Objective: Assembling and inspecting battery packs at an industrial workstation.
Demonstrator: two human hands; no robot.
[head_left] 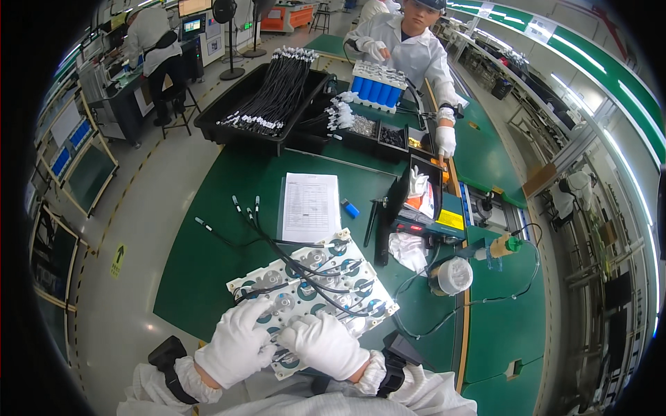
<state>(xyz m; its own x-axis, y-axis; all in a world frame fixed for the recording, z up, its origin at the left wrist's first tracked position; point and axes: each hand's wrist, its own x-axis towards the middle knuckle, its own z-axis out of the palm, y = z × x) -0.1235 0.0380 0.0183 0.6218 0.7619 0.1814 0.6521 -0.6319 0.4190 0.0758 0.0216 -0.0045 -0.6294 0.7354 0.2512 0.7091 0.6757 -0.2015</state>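
Note:
A white battery module point(305, 277) with round metal cell ends and green rings lies in front of me on the bench. Several black cables point(298, 267) with white ends run across its top, some sticking out past its far left side. My left hand point(239, 342), in a white glove, rests at the module's near left edge with its fingers curled in. Beside it, my gloved right hand point(325, 344) has its fingers pressed together low over the near part of the module. Whatever the fingertips of both hands hold is hidden by the gloves.
Past the module lie a printed sheet point(309, 208) and a blue lighter-like piece point(350, 208). A black bin of cables point(208, 125), parts trays point(392, 136), and a white tub point(454, 276) stand around. A co-worker point(409, 48) stands across by a blue-celled module point(378, 87).

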